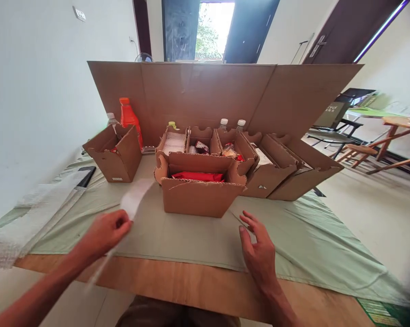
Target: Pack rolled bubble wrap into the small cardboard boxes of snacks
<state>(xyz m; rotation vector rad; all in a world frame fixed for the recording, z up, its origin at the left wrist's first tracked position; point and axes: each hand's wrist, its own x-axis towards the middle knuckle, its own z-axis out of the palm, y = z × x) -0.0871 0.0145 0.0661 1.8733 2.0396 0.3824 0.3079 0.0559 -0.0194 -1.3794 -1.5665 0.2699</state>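
Observation:
My left hand (112, 229) is closed in a pinch on a thin white strip (134, 200), blurred, part of it standing up above the fingers. Its material I cannot make out. My right hand (257, 247) is over the front right of the cloth with fingers apart and nothing in it. Between the hands stands an open cardboard box (198, 197) with a red packet (198, 177) inside. More open cardboard boxes stand right behind it, one holding white bubble wrap (175, 141), another small packaged items (201, 147).
At the left stand another cardboard box (118, 154) and a red-orange bottle (129, 116). Bubble wrap (37, 218) and a dark flat object (86, 176) lie on the left edge. A tall cardboard panel (208, 95) stands behind. Green cloth (293, 236) covers the wooden table (177, 277).

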